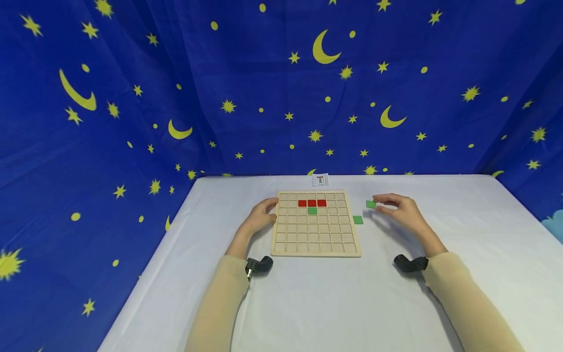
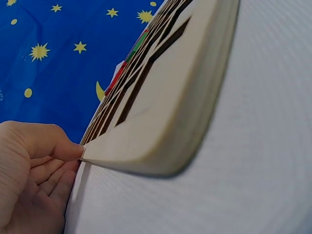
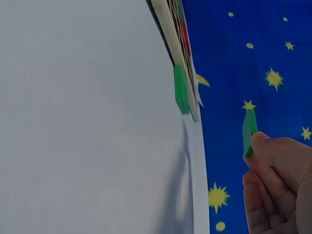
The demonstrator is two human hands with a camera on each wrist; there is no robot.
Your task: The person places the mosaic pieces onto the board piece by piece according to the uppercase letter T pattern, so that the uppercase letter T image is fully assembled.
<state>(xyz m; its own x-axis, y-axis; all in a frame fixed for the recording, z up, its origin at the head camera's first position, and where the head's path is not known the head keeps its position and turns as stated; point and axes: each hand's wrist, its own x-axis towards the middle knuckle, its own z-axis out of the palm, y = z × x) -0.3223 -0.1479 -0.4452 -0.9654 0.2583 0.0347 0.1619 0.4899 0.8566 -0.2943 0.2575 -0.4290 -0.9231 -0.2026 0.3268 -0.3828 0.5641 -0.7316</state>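
A square wooden grid board (image 1: 315,254) lies flat on the white table, bearing a row of red tiles (image 1: 312,203) and one green tile (image 1: 313,211) under the middle red one. At the board's left rim, my left hand (image 1: 259,216) holds the edge, thumb and forefinger on the frame. My right hand (image 1: 404,212) pinches a second green tile (image 3: 249,131) by its edge between thumb and fingertips, raised over the table right of the board. Another green tile (image 1: 358,220) lies against the board's right side. The right wrist view shows that tile (image 3: 181,90) beside the rim.
Behind the board lies a small printed card (image 1: 320,180) with a grid picture in red and green. A blue curtain (image 1: 281,88) with yellow moons and stars stands at the table's far edge and left side. Each wrist wears a black camera mount (image 1: 411,264).
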